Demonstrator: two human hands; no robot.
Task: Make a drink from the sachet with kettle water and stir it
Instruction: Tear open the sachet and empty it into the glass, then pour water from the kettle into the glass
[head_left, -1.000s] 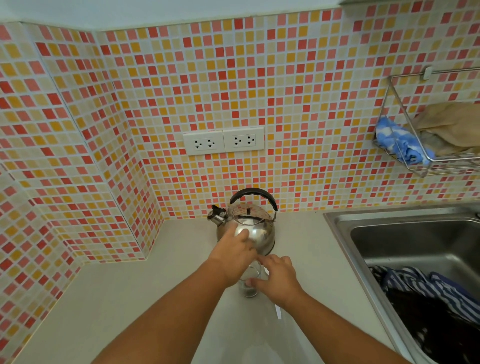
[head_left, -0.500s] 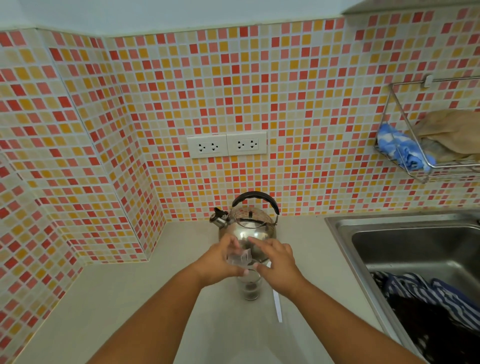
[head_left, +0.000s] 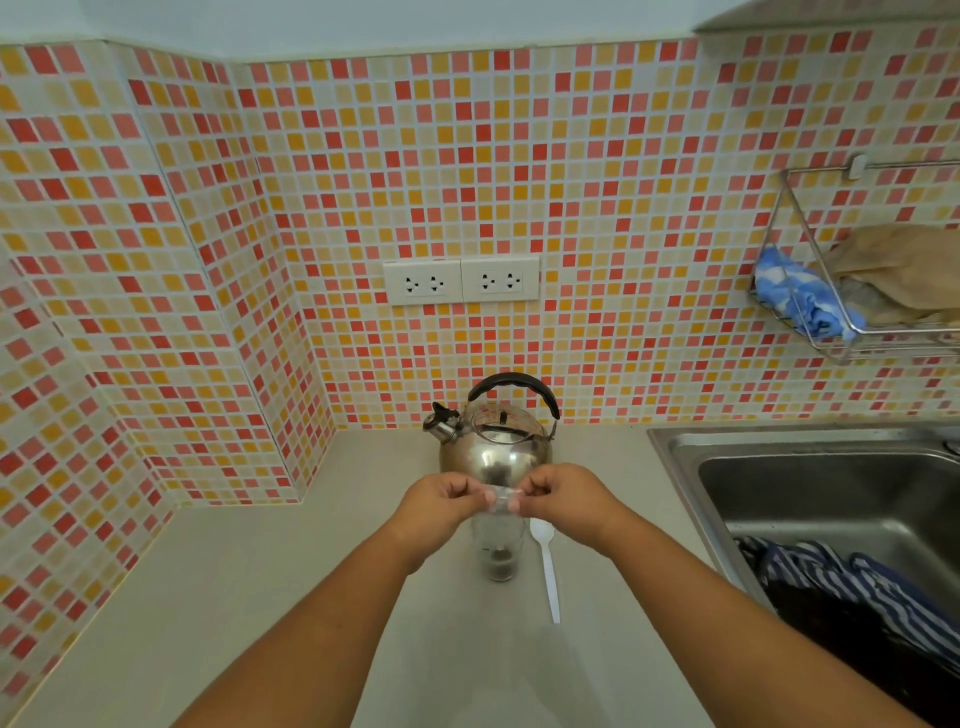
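Observation:
A small clear sachet (head_left: 500, 500) is pinched between my left hand (head_left: 439, 503) and my right hand (head_left: 563, 498), stretched flat just above a clear glass (head_left: 498, 552). The glass stands on the beige counter (head_left: 249, 597) with a little dark powder at its bottom. A white plastic spoon (head_left: 548, 571) lies on the counter right of the glass. Behind my hands stands a shiny steel kettle (head_left: 493, 441) with a black handle, its spout pointing left.
A steel sink (head_left: 810, 483) to the right holds striped blue-and-white cloth (head_left: 852, 587). A wire wall rack (head_left: 857, 291) with blue and tan cloths hangs above it. Two white sockets (head_left: 461, 280) sit on the tiled wall, which turns a corner at left.
My hands lifted from around the glass, took the sachet between them and pulled it taut above the glass. The spoon, hidden before, now shows fully.

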